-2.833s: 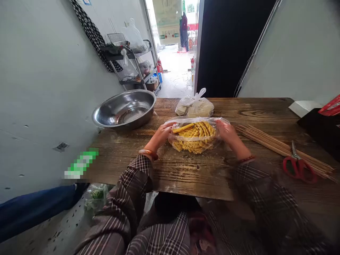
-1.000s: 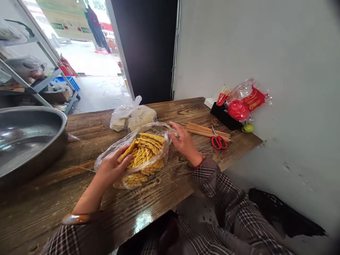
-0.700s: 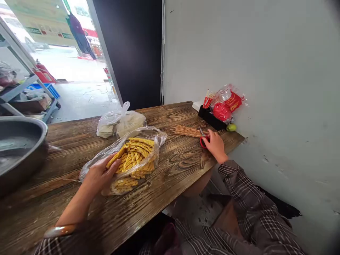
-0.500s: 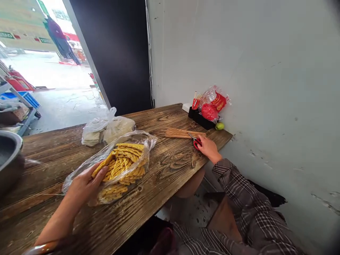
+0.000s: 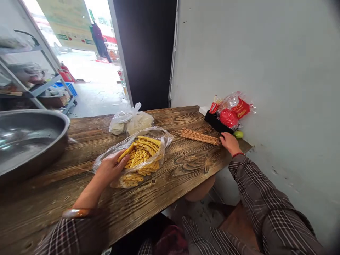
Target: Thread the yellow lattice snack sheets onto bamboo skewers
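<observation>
My left hand [image 5: 113, 166] is closed around a yellow twisted food strip [image 5: 126, 153], thumb on the near side. More such strips [image 5: 143, 159] fill an open clear plastic bag [image 5: 166, 136] under and beside it. On the right of the table, my right hand [image 5: 230, 143] rests with fingers bent at the right end of a bundle of thin wooden skewers [image 5: 199, 136]. What its fingers hold is hidden; a small dark bit shows by the fingertips. The red-handled scissors cannot be made out.
Behind the open bag sit tied plastic bags [image 5: 131, 122] of pale food. A large metal basin [image 5: 60, 141] stands at left. By the wall are a black box [image 5: 217, 124] with red packets and a green fruit [image 5: 238, 134]. A shelf rack [image 5: 39, 90] stands beyond.
The view has turned left, bringing in more of the basin. My right hand has moved from the red scissors to the skewers' right end. My left hand keeps its grip on the strip.
</observation>
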`<state>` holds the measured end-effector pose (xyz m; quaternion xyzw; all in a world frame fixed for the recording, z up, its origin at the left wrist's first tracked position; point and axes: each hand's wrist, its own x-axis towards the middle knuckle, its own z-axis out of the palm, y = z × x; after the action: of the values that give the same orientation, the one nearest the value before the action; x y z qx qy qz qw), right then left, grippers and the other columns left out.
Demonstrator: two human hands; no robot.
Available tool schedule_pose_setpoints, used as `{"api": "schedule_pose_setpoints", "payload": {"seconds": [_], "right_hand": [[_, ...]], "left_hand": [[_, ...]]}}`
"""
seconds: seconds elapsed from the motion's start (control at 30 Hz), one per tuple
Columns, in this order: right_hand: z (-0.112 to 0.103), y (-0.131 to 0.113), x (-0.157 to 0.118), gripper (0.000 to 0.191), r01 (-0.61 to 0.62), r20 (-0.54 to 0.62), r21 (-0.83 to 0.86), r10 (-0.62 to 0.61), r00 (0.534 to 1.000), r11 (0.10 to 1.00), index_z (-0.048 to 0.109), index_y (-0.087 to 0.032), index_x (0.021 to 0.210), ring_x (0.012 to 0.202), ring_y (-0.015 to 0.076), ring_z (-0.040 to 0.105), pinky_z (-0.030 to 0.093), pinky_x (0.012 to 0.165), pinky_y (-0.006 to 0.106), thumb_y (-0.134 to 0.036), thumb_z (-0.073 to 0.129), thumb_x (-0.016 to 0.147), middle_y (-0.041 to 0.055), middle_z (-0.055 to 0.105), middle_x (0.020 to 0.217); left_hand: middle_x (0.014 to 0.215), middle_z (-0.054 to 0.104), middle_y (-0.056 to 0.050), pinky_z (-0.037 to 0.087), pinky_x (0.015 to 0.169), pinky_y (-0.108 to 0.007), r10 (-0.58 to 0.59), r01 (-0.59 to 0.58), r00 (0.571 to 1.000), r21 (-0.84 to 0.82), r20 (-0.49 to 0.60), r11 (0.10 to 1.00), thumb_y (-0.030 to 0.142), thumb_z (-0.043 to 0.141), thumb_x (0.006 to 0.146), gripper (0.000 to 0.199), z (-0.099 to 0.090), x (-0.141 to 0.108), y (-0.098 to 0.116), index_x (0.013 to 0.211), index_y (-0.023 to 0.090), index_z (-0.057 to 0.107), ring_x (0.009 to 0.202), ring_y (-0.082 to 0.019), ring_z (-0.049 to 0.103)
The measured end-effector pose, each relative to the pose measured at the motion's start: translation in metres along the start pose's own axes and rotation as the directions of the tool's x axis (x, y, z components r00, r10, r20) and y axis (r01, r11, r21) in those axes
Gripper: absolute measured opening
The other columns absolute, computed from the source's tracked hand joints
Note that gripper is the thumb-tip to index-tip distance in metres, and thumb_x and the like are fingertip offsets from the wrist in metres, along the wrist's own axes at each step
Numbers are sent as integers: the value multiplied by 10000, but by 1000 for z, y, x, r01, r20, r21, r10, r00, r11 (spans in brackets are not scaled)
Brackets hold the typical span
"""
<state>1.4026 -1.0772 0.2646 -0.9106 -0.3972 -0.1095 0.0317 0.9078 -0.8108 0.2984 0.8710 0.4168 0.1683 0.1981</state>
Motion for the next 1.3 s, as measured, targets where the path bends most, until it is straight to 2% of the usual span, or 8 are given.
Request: {"api": "schedule_pose_setpoints", "payload": {"seconds": [0.17,0.37,0.57,0.8,0.93,1.07,1.17,1.3], "right_hand": [[19,-60,18,650,275,47,32,-276,960,961,432,-216,1499,1342,272,482,401,1063,376,-489,564,924,109,517,1498],[23,-101,-3,486,229,-21,-28,-230,973,973,480,-161,1421,1083,312,600,430,859,387,-402,414,1005,184,640,1227],[20,-95,-21,433,349,-15,-52,-351,936,936,496,-216,1403,1057,270,594,393,825,341,-399,411,1019,129,654,1195],[20,-66,-6,425,324,30,-60,-323,946,944,505,-222,1419,1096,267,615,420,897,373,-304,426,1010,117,669,1247],[16,-82,3,535,358,22,-39,-358,934,933,438,-213,1472,1233,278,560,448,945,390,-420,477,980,132,588,1399],[25,-104,3,677,330,-29,26,-329,944,944,357,-175,1521,1283,300,531,458,981,425,-545,448,961,162,533,1460],[42,-107,-5,587,283,-64,26,-281,958,959,418,-195,1487,1195,310,589,473,946,461,-507,374,993,153,599,1382],[63,-93,-7,506,341,-149,24,-334,931,940,504,-235,1432,1115,297,629,493,896,450,-467,330,1017,121,659,1283]], "left_hand": [[1124,750,-101,510,858,-354,61,-61,998,-36,-3,998,565,362,867,640,4,0,-5,1267,161,655,945,-264,684],[1044,764,-97,506,849,-358,89,-93,995,-91,-46,991,547,394,868,586,7,-1,-8,1228,188,686,942,-266,677],[1059,758,-118,500,864,-374,86,-93,995,-125,-59,988,527,414,875,578,10,-2,-10,1228,156,682,921,-275,669],[1103,751,-119,495,876,-375,123,-137,985,-116,-120,984,497,421,887,532,15,-1,-14,1209,172,691,970,-273,671],[1077,753,-96,479,922,-379,163,-197,960,-137,-226,971,445,457,890,433,12,-3,-9,1127,198,722,995,-265,655],[999,754,-90,481,910,-383,50,-158,936,-289,-348,944,455,527,863,391,4,-8,-3,1038,185,748,968,-267,652],[941,750,-80,509,814,-341,-143,-122,928,-644,-344,755,478,600,833,375,-4,-14,2,986,166,742,903,-244,665],[857,740,-63,539,763,-321,-327,-166,918,-965,-227,205,449,728,742,347,-11,-18,7,911,146,709,851,-225,690]]}}
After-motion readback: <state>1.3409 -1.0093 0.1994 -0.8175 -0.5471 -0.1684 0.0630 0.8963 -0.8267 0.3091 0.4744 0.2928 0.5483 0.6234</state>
